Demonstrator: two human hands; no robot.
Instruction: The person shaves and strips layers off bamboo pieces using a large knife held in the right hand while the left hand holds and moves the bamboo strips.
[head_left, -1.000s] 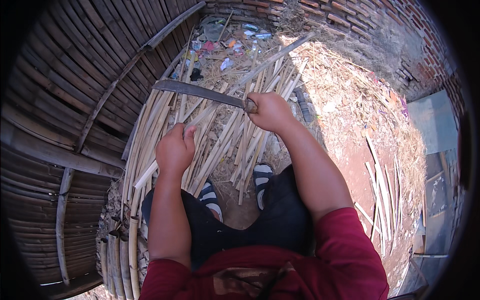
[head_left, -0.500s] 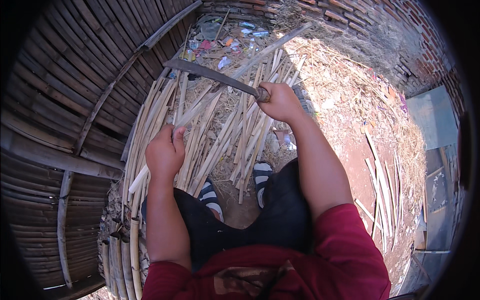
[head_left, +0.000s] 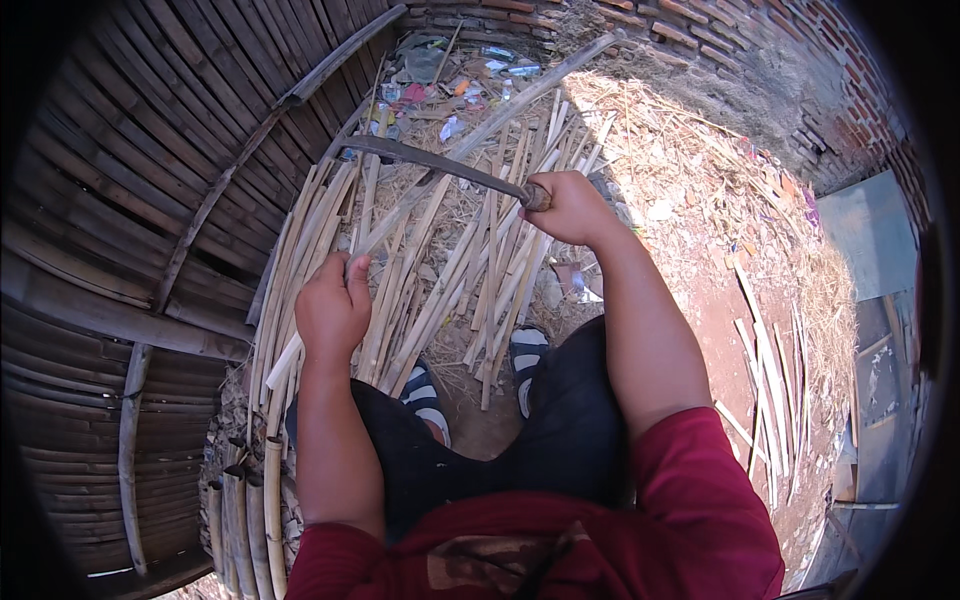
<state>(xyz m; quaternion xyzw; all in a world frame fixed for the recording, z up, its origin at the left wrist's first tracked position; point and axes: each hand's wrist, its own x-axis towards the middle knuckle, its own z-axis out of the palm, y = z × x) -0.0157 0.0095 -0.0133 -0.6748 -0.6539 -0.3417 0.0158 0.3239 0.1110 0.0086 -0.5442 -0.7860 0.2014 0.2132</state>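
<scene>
My left hand (head_left: 332, 308) is closed around a long pale bamboo strip (head_left: 530, 96). The strip slants from below that hand up to the far right, and its near end sticks out past my wrist. In my right hand (head_left: 574, 208) is the wooden handle of a machete, gripped in a fist. The dark machete blade (head_left: 455, 164) points left and lies across the strip, beyond my left hand. At the crossing the blade appears to touch the strip, though the exact contact is hard to make out.
Many split bamboo strips (head_left: 430, 320) cover the ground ahead of my sandals (head_left: 527, 365). A slatted bamboo wall (head_left: 190, 130) stands close on the left, with upright bamboo poles (head_left: 272, 500) below. A brick wall (head_left: 700, 45) closes the far side. More strips (head_left: 765, 390) lie at right.
The machete has shifted slightly right and nearer along with my right hand, its blade now more level. My left hand keeps hold of the bamboo strip, almost in place.
</scene>
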